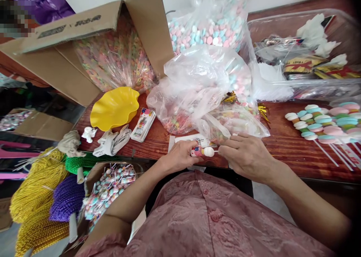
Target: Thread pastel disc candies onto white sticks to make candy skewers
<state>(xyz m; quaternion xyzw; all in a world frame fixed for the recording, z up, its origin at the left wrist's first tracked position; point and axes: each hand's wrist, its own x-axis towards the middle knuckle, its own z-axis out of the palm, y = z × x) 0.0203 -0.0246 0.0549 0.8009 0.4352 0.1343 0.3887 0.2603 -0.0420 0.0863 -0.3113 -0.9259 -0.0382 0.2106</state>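
Observation:
At the table's front edge, my left hand (180, 154) pinches a small printed wrapper (196, 151) with red, blue and white on it. From the wrapper's right end shows the round white end of a candy stick (208, 152). Its thin white stick runs right into the closed fingers of my right hand (244, 155). How deep the candy sits in the wrapper I cannot tell. Just behind my hands lies a stack of printed wrappers (186, 139) on the table. Finished-looking candy sticks (316, 123), with stacked pastel discs, lie to the right.
Behind my hands are clear bags of candy (197, 76) and a cardboard box (149, 27). A yellow wavy dish (113, 108), a wrapper bundle (143, 124) and a white figurine (89, 134) stand left. A clear tub (304, 84) is back right; a box of wrapped candy (111, 189) stands below left.

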